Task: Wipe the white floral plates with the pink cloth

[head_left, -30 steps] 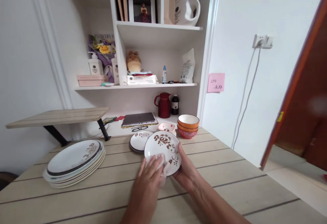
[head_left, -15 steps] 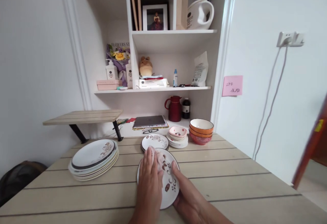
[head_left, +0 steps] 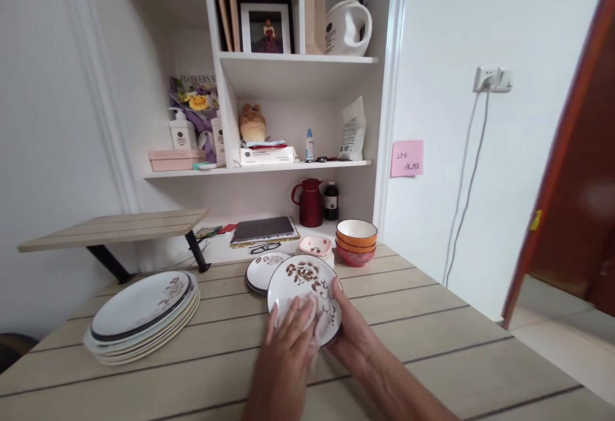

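My right hand grips the right rim of a round white plate with a dark edge and brown flower pattern, thumb on top and fingers underneath. The plate is held tilted above the table, its face towards me. My left hand presses a pale, pinkish-white cloth against the lower part of the plate, fingers laid over it. Just behind is a short stack of similar small plates, partly covered by the held plate. A pink square bowl is behind the plate's upper edge.
To the left stands a stack of larger plates, beside a small raised wooden shelf. Stacked orange and red bowls are at the back right. Glasses, a laptop and a red jug lie or stand behind.
The plate has been lifted and tilted up towards me, its flower pattern now near the top. My left hand with the cloth has moved from its upper left to its lower part. The view has turned right.
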`<state>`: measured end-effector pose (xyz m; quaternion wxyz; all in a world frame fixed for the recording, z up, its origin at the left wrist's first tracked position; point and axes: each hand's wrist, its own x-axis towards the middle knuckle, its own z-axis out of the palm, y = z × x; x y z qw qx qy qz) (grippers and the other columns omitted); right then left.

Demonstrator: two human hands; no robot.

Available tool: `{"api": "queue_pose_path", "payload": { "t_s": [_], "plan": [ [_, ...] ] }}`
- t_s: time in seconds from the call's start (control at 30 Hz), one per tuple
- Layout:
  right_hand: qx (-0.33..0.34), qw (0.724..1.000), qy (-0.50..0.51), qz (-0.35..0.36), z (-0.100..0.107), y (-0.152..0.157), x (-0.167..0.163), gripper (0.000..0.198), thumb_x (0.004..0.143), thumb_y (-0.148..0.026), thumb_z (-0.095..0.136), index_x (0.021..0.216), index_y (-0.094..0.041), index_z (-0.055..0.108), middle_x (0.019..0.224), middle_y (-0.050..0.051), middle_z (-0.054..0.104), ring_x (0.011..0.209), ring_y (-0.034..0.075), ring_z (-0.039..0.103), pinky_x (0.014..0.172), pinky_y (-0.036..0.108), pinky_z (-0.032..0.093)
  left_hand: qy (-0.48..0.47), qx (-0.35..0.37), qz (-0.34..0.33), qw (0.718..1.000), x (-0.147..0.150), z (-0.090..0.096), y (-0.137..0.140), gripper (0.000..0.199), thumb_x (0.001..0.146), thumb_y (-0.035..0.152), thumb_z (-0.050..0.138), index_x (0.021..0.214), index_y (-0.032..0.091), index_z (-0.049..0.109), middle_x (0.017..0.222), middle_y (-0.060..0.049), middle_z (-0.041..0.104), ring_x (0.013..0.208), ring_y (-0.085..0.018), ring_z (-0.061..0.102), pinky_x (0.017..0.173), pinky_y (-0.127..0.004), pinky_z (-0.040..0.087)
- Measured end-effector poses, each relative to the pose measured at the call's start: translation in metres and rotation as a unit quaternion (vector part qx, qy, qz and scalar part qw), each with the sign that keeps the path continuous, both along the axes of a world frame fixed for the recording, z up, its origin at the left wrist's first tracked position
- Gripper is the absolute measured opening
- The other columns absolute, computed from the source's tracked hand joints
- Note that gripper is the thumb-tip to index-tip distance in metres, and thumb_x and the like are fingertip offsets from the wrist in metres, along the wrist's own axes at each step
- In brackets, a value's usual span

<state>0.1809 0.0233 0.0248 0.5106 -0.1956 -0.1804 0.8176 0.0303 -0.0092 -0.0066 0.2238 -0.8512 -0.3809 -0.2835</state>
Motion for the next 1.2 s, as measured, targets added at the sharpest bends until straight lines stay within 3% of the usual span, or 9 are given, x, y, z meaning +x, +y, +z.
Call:
{"api": "queue_pose_path", "payload": {
  "t_s": [0.17,0.37,0.53,0.63,0.7,0.87,1.07,1.2],
  "plan": [
    [-0.002,1.0,-0.02,-0.005,0.002,-0.008,-0.003,0.059,0.086,-0.055,0.051,0.124,-0.011,0.056,0.11,0.012,0.07,0.102,0.021,0.065,0.092,0.033,0.047,-0.023,0.069,0.079,0.994,-0.003,0.009,-0.006,0.053,0.09,0.019,0.043,0.142,0.029,0.033,0.148,-0.001,0.037,0.137,-0.022,0.032,0.112,-0.047,0.027],
    [-0.005,0.998,-0.042,0.039,-0.004,-0.025,-0.025,0.06,0.085,-0.056,0.051,0.127,-0.013,0.054,0.113,0.013,0.068,0.099,0.023,0.066,0.091,0.038,0.047,-0.125,0.034,0.172,0.977,-0.012,0.003,-0.004,0.053,0.09,0.017,0.04,0.142,0.029,0.034,0.15,-0.006,0.033,0.138,-0.025,0.03,0.106,-0.049,0.035],
    [-0.034,0.997,-0.068,0.026,-0.013,-0.022,-0.028,0.06,0.083,-0.056,0.054,0.124,-0.012,0.056,0.108,0.014,0.07,0.093,0.023,0.068,0.088,0.038,0.049,-0.196,-0.048,0.12,0.972,-0.017,-0.007,0.002,0.058,0.092,0.021,0.04,0.146,0.029,0.021,0.149,-0.008,0.035,0.138,-0.024,0.03,0.109,-0.05,0.031],
    [-0.055,0.996,-0.073,0.003,-0.017,-0.017,-0.026,0.058,0.083,-0.054,0.056,0.123,-0.012,0.056,0.105,0.014,0.071,0.091,0.023,0.069,0.087,0.037,0.05,-0.287,-0.086,0.062,0.952,-0.02,-0.013,0.008,0.062,0.092,0.025,0.04,0.148,0.027,0.011,0.147,-0.011,0.038,0.135,-0.023,0.035,0.108,-0.048,0.034],
    [-0.059,0.996,-0.063,0.004,-0.018,-0.014,-0.025,0.057,0.084,-0.053,0.055,0.123,-0.012,0.056,0.107,0.013,0.071,0.092,0.023,0.068,0.088,0.038,0.05,-0.33,-0.094,0.047,0.938,-0.023,-0.016,0.012,0.06,0.092,0.027,0.042,0.146,0.027,0.017,0.148,-0.013,0.035,0.135,-0.024,0.035,0.107,-0.047,0.037],
    [-0.078,0.996,-0.045,-0.01,-0.017,-0.012,-0.023,0.051,0.086,-0.05,0.054,0.12,-0.012,0.057,0.103,0.011,0.072,0.089,0.022,0.069,0.087,0.038,0.051,-0.302,-0.095,0.078,0.945,-0.028,-0.023,0.017,0.043,0.089,0.025,0.046,0.132,0.026,0.047,0.151,-0.012,0.027,0.135,-0.028,0.035,0.103,-0.047,0.042],
    [-0.05,0.996,-0.068,-0.005,-0.013,-0.017,-0.023,0.05,0.086,-0.052,0.053,0.117,-0.013,0.059,0.102,0.011,0.073,0.09,0.022,0.069,0.087,0.036,0.051,-0.219,-0.073,0.051,0.972,-0.027,-0.018,0.014,0.041,0.09,0.016,0.041,0.128,0.027,0.052,0.141,-0.007,0.046,0.132,-0.022,0.04,0.105,-0.044,0.041],
    [-0.015,0.991,-0.127,0.035,-0.012,-0.025,-0.027,0.054,0.084,-0.056,0.052,0.117,-0.014,0.06,0.103,0.01,0.072,0.093,0.021,0.067,0.086,0.035,0.05,-0.195,-0.045,0.069,0.977,-0.028,-0.012,0.013,0.042,0.091,0.015,0.039,0.13,0.028,0.05,0.14,-0.005,0.049,0.131,-0.021,0.041,0.108,-0.049,0.037]
  ]
}}
